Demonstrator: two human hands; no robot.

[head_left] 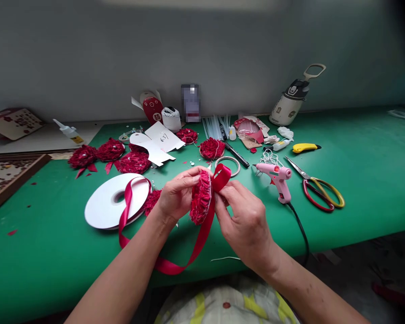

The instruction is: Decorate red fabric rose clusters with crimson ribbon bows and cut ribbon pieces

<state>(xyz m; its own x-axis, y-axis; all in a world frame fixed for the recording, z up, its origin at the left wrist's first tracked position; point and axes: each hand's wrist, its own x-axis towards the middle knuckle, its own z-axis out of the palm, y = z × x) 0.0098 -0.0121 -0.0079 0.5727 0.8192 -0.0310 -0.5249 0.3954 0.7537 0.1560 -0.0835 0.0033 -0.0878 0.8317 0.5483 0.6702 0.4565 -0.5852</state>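
Note:
My left hand (178,194) is closed around a round red gathered-fabric rosette (200,199), held on edge above the table with its back toward the right. Behind it, my right hand (245,220) pinches a red satin ribbon (202,236) against the rosette's back. A loop of this ribbon stands up at the rosette's top right. From there the ribbon hangs down, curves left under my left wrist and runs up to a white ribbon spool (103,202) lying flat. My right fingertips are partly hidden behind the ribbon.
Right of my hands lie a pink glue gun (276,176) with a black cord, scissors (319,191) and a yellow cutter (305,147). More red rosettes (135,162) and white card pieces (162,137) lie behind. A bottle (288,105) and a phone (191,103) stand at the back.

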